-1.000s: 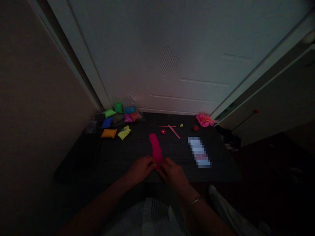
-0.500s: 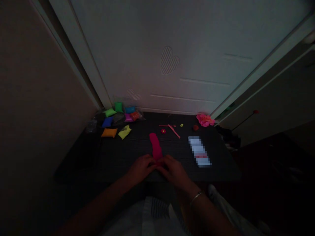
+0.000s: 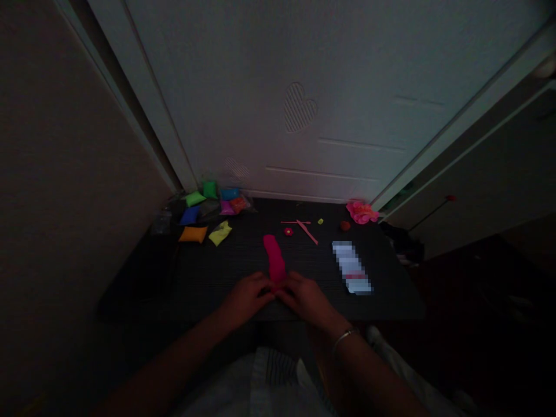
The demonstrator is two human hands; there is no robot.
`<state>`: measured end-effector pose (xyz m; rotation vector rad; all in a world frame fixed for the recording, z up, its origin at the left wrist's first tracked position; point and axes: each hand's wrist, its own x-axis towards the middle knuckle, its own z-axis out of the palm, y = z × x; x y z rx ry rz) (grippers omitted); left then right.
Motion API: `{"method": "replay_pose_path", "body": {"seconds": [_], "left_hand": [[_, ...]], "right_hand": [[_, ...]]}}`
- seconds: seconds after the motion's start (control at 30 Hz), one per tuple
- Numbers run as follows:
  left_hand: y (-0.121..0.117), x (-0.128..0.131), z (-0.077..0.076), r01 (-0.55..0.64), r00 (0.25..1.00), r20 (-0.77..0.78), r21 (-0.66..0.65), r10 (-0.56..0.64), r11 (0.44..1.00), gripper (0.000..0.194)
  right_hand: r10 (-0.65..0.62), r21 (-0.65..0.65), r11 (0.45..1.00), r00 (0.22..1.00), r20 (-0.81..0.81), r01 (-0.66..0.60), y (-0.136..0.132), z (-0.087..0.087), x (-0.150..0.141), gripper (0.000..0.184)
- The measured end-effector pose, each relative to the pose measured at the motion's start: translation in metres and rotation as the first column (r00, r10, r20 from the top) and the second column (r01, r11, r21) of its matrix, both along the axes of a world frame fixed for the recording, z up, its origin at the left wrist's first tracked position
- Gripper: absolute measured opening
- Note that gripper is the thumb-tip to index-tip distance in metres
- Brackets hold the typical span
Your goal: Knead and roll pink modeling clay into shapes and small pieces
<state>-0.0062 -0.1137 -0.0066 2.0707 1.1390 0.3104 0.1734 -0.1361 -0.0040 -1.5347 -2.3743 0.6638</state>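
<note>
Pink strip lies along the bench, far end at twelve o'clock; at six, the left hand and right hand each have a grip pinching its near end, likely so the bench supports the rest. Yellow packet at ten o'clock and pixelated bright panel near two probably sit aside for elbow room.

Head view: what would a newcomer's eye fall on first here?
Probably the bright, pixelated slab on the right side of the dark tabletop, the lightest thing on it. Close behind comes the vivid pink strip at front centre, its near end in the grip of the left hand and right hand. Then the colourful packets at the back left stand out.
</note>
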Motion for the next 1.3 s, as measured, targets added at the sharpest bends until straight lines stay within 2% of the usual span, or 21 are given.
{"method": "replay_pose_path", "body": {"seconds": [0.1,0.2,0.3,0.47,0.57,0.63,0.73,0.9,1.0,1.17,1.3], "left_hand": [[-0.006,0.001,-0.002,0.015,0.996,-0.094,0.096,-0.006,0.995,0.022],[-0.004,0.003,-0.003,0.0,0.992,-0.124,0.104,0.013,0.995,0.024],[0.004,0.005,0.0,0.009,0.997,-0.079,0.051,-0.005,0.999,0.024],[0.019,0.007,0.009,0.008,0.998,-0.059,-0.094,-0.013,0.996,0.02],[0.02,0.007,0.011,-0.023,0.999,-0.045,-0.127,0.017,0.992,0.019],[0.016,0.006,0.009,-0.041,0.999,-0.031,-0.102,0.038,0.994,0.019],[0.008,0.002,0.003,0.002,0.999,-0.043,0.011,-0.002,1.0,0.017],[0.001,0.001,-0.006,0.058,0.985,-0.17,0.169,-0.029,0.984,0.024],[0.004,0.003,-0.005,0.065,0.985,-0.17,0.18,-0.034,0.982,0.027],[0.013,0.004,0.003,0.08,0.991,-0.116,0.11,-0.067,0.991,0.026],[0.014,0.003,0.003,0.047,0.996,-0.084,0.084,-0.04,0.995,0.022]], "right_hand": [[0.019,-0.053,0.998,0.995,-0.097,-0.024,0.005,0.002,0.002,0.024],[0.013,-0.039,0.999,0.992,-0.123,-0.018,0.002,0.003,0.003,0.021],[-0.023,0.013,1.0,0.997,-0.073,0.024,-0.004,0.002,0.002,0.021],[-0.017,0.109,0.994,0.993,0.121,0.004,-0.009,-0.002,0.0,0.02],[-0.024,0.133,0.991,0.991,0.131,0.006,-0.006,-0.006,0.0,0.022],[-0.021,0.132,0.991,0.995,0.098,0.008,-0.004,-0.009,0.001,0.022],[-0.022,0.108,0.994,0.999,0.032,0.019,-0.001,-0.01,0.002,0.021],[-0.02,0.057,0.998,0.998,-0.065,0.024,0.001,-0.006,0.004,0.019],[-0.003,0.063,0.998,0.998,-0.067,0.007,-0.001,-0.004,0.005,0.022],[0.014,0.099,0.995,0.997,0.08,-0.022,-0.002,-0.003,0.004,0.018],[0.007,0.093,0.996,0.995,0.098,-0.016,0.001,-0.003,0.003,0.019]]}}
